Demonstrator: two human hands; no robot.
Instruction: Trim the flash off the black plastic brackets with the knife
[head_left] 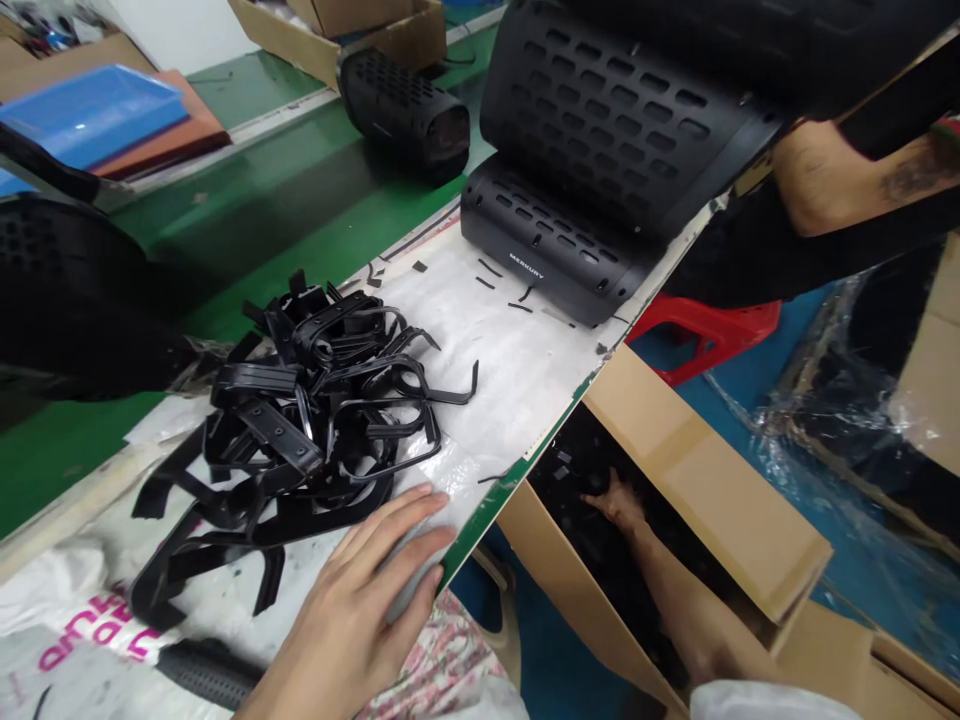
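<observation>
head: black strips (281, 435) beside left hand (345, 610) — right hand (621, 503) in carton (705, 485) — fingers spread, empty

Contents (564, 458) of the carton (712, 485) around the right hand (622, 503) — mostly too dark to tell apart

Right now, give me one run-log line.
left hand: at table edge, beside black strips; right hand: inside cardboard box; MERKURY housing: on table

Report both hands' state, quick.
Left hand: open, at the table edge, nothing visibly held.
Right hand: open, inside the cardboard box, nothing visibly held.
</observation>
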